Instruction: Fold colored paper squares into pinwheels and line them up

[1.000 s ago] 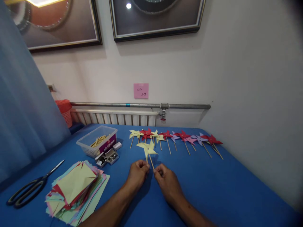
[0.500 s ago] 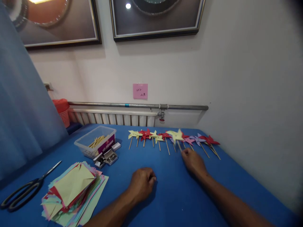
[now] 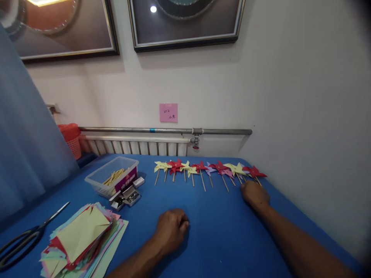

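Observation:
My right hand (image 3: 255,195) is closed at the right end of a row of paper pinwheels, its fingers at the lower stick end of a yellow pinwheel (image 3: 235,168). That pinwheel lies over a purple one, between a dark red pinwheel (image 3: 219,167) and a red pinwheel (image 3: 255,171) at the far right. My left hand (image 3: 172,227) rests as a loose fist on the blue table, with nothing visible in it. Further left in the row are more yellow and red pinwheels, among them a red one (image 3: 175,166), their sticks pointing toward me.
On the left stand a clear plastic box (image 3: 95,179) of wooden sticks and small open boxes of metal pins (image 3: 132,197). Nearer lie a stack of coloured paper (image 3: 84,233) and black-handled scissors (image 3: 31,235). A wall and pipe (image 3: 226,131) bound the table's back.
My right hand has carried the yellow pinwheel rightward and lowered it onto the row's right part. The left fist stays about where it was. The view has shifted slightly.

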Tool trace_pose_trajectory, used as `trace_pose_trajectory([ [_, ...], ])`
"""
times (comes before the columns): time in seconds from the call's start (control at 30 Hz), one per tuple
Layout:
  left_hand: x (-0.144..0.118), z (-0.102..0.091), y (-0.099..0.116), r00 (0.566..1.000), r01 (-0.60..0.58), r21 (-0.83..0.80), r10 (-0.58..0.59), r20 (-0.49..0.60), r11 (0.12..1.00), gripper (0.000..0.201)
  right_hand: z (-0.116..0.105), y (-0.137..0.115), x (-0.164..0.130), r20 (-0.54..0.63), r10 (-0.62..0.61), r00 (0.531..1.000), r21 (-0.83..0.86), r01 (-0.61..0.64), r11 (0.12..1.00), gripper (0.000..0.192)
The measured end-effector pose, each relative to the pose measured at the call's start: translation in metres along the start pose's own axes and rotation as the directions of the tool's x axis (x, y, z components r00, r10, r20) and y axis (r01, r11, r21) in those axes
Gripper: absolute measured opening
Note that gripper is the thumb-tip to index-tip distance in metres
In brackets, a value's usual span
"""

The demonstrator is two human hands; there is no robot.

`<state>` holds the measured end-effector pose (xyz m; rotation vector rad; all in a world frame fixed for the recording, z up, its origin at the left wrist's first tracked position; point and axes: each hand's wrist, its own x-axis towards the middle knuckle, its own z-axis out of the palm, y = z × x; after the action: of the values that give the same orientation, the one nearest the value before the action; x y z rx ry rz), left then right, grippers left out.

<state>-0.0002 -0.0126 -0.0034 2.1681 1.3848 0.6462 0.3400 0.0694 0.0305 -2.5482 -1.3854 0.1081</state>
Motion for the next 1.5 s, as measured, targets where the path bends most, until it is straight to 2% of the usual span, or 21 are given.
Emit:
trace_pose_trajectory([
  [0.13,-0.001,-0.002,0.002,1.0,0.006,-0.008,-0.006,0.006,1.0,0.017,0.004,0.003,-0.006,-0.042,-0.017,0.999,-0.005,0.017,1.0,0.041],
  [0.27,-0.001,-0.002,0.003,1.0,-0.015,-0.007,0.015,0.018,1.0,0.017,0.008,0.002,-0.027,-0.118,-0.054,0.992,0.006,0.055,0.998,0.04],
  [0.33,0.0,-0.002,0.002,1.0,-0.02,0.007,0.02,0.023,1.0,0.017,0.01,-0.008,-0.048,-0.156,-0.118,0.981,0.015,0.122,0.992,0.036],
  [0.37,0.0,-0.001,0.002,1.0,-0.021,0.014,0.021,0.022,1.0,0.017,0.012,-0.016,-0.061,-0.145,-0.2,0.969,0.017,0.204,0.979,0.033],
  [0.43,0.0,-0.001,0.001,1.0,-0.029,0.021,0.029,0.012,0.999,0.016,0.015,-0.038,-0.094,-0.108,-0.343,0.933,0.047,0.349,0.936,0.031],
  [0.53,-0.001,-0.001,-0.001,0.999,-0.05,0.007,0.051,-0.02,0.999,0.015,0.02,-0.075,-0.152,-0.045,-0.559,0.828,0.22,0.554,0.803,0.032],
  [0.63,-0.002,-0.003,-0.004,0.998,-0.047,0.003,0.047,-0.039,0.999,0.019,0.029,-0.099,-0.2,-0.061,-0.661,0.748,0.468,0.606,0.643,0.037],
  [0.7,-0.002,-0.005,-0.007,0.998,-0.051,-0.001,0.051,-0.029,0.999,0.019,0.037,-0.104,-0.217,-0.097,-0.686,0.721,0.558,0.611,0.562,0.039],
  [0.77,-0.002,-0.006,-0.008,0.998,-0.062,0.02,0.063,-0.021,0.998,0.017,0.045,-0.103,-0.22,-0.118,-0.687,0.717,0.598,0.603,0.527,0.038],
  [0.87,-0.001,-0.008,-0.008,0.997,-0.078,0.098,0.08,-0.019,0.992,0.019,0.052,-0.101,-0.214,-0.104,-0.668,0.737,0.644,0.562,0.519,0.038],
  [0.97,-0.001,-0.009,-0.007,0.997,-0.079,0.138,0.08,-0.003,0.987,0.019,0.053,-0.101,-0.208,-0.072,-0.688,0.722,0.669,0.546,0.504,0.038],
  [1.23,0.001,-0.008,-0.011,0.997,-0.079,0.12,0.078,0.014,0.99,0.014,0.057,-0.102,-0.208,-0.04,-0.724,0.688,0.65,0.569,0.504,0.034],
  [1.5,0.002,-0.009,-0.011,0.999,-0.05,0.092,0.049,0.004,0.995,0.014,0.056,-0.102,-0.208,-0.008,-0.718,0.696,0.647,0.551,0.527,0.032],
])
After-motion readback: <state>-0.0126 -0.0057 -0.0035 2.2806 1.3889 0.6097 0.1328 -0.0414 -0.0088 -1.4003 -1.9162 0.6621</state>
